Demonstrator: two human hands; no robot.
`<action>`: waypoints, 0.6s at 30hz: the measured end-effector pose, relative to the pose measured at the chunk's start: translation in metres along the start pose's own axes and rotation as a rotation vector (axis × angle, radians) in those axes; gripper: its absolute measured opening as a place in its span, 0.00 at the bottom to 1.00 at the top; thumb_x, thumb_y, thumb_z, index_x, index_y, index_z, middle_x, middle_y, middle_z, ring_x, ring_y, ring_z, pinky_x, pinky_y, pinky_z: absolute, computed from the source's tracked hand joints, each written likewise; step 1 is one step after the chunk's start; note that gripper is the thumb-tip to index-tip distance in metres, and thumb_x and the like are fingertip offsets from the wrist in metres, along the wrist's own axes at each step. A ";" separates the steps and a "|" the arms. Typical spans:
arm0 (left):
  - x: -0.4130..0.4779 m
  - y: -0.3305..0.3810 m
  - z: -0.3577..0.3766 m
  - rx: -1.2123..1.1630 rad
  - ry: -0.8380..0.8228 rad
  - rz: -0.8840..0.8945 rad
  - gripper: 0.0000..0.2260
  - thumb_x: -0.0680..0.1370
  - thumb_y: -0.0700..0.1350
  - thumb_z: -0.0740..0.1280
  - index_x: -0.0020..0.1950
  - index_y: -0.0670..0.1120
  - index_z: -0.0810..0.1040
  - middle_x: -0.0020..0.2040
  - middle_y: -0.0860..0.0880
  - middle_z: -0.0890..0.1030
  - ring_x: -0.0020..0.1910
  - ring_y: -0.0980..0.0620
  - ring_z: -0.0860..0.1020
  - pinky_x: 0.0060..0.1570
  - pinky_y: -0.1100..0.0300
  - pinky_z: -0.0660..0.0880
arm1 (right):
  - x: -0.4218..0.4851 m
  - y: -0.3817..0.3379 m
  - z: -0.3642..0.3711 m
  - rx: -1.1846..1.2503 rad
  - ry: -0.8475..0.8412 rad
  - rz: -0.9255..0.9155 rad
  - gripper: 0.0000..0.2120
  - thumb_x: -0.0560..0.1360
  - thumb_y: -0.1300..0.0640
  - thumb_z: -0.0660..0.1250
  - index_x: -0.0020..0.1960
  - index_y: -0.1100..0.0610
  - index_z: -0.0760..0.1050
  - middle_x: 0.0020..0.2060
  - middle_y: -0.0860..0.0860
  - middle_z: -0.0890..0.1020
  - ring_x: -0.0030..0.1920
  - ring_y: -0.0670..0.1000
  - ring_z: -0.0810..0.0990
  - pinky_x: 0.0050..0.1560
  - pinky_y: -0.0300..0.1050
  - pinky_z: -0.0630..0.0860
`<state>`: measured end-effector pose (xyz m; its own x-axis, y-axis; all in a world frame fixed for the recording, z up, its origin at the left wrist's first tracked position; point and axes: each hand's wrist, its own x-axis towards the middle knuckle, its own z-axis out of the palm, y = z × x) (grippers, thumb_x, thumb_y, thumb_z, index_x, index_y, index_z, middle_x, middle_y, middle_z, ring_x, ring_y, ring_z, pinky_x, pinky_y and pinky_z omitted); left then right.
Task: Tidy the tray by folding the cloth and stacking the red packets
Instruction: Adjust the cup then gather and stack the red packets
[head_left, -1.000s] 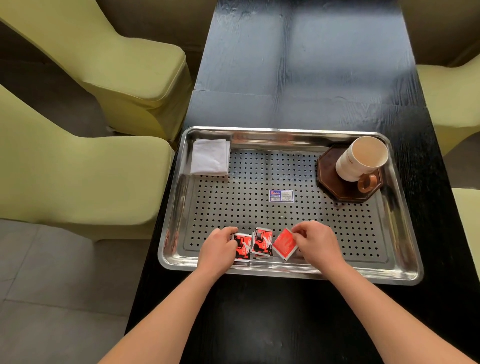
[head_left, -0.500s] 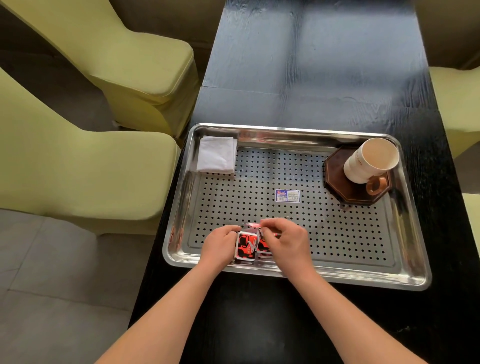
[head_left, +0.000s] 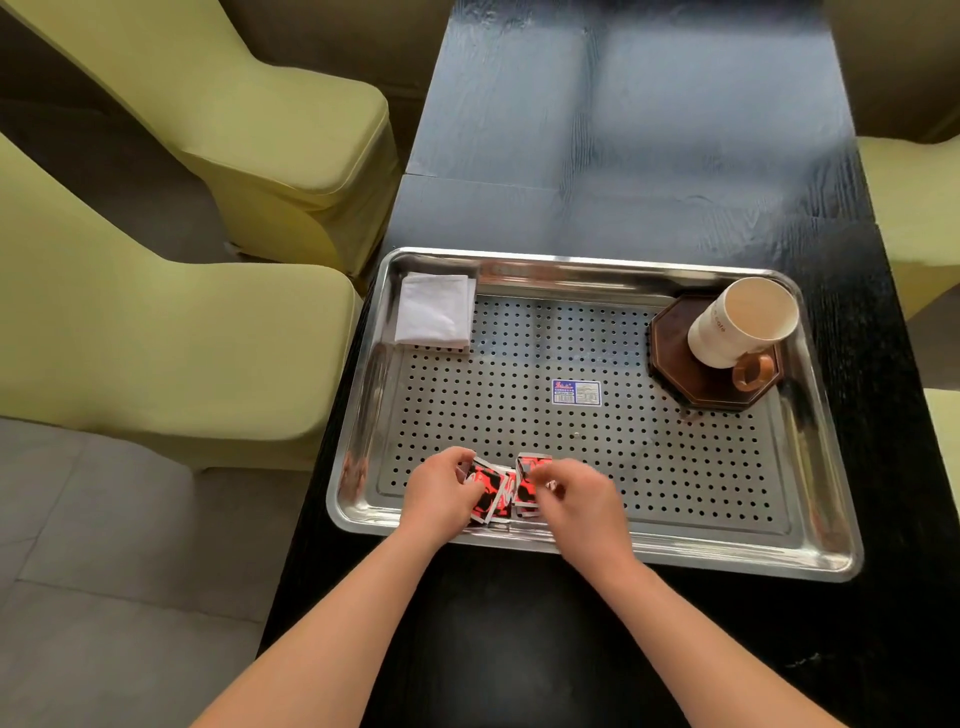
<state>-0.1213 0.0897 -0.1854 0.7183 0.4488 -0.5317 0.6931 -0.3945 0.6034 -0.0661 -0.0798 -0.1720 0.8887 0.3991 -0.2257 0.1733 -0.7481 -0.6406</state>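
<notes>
Forearms reach in from the near edge of the black table (head_left: 649, 171) to the near rim of the steel tray (head_left: 727, 558). The left hand (head_left: 441, 493) curls around the left side of the red packets (head_left: 506, 488), its fingers closed on the packet nearest it, which tilts up off the perforated floor. The right hand (head_left: 582, 499) is blurred; its fingers are bent and touch the right side of the bunch, but whether they pinch a packet cannot be told. The packets sit together between the two hands, overlapping and unevenly tilted, just inside the tray's near edge, left of its middle. Farther in, a small blue-and-white sticker (head_left: 575, 392) lies flat near the tray's centre. At the far right corner a cream mug (head_left: 740, 325) with a brown handle stands on a dark octagonal coaster (head_left: 670, 348). At the far left corner the white cloth (head_left: 435, 310) lies folded into a neat rectangle against the rim. Yellow-green chairs (head_left: 171, 332) stand beside the table's left edge.
</notes>
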 end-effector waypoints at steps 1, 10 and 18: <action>0.000 -0.001 0.001 0.047 0.019 0.027 0.18 0.76 0.43 0.69 0.67 0.51 0.77 0.43 0.53 0.77 0.44 0.53 0.77 0.46 0.61 0.72 | 0.007 0.005 -0.004 0.006 0.038 0.042 0.10 0.76 0.57 0.70 0.57 0.51 0.82 0.50 0.46 0.83 0.46 0.46 0.80 0.49 0.45 0.78; -0.004 0.001 0.007 0.205 0.081 0.084 0.19 0.75 0.48 0.69 0.66 0.51 0.77 0.48 0.51 0.81 0.49 0.50 0.78 0.48 0.57 0.73 | 0.040 0.013 0.004 -0.311 -0.272 0.022 0.19 0.76 0.47 0.69 0.66 0.44 0.71 0.56 0.48 0.69 0.59 0.51 0.69 0.54 0.51 0.75; -0.004 0.002 0.007 0.127 0.066 0.047 0.18 0.74 0.47 0.70 0.64 0.51 0.78 0.42 0.54 0.77 0.44 0.54 0.76 0.44 0.61 0.69 | 0.040 0.009 0.008 -0.207 -0.257 0.121 0.19 0.70 0.46 0.73 0.60 0.46 0.76 0.53 0.46 0.72 0.55 0.49 0.74 0.51 0.50 0.78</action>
<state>-0.1224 0.0818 -0.1861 0.7475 0.4777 -0.4616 0.6639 -0.5129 0.5443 -0.0321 -0.0659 -0.1924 0.7770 0.4011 -0.4851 0.1788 -0.8796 -0.4409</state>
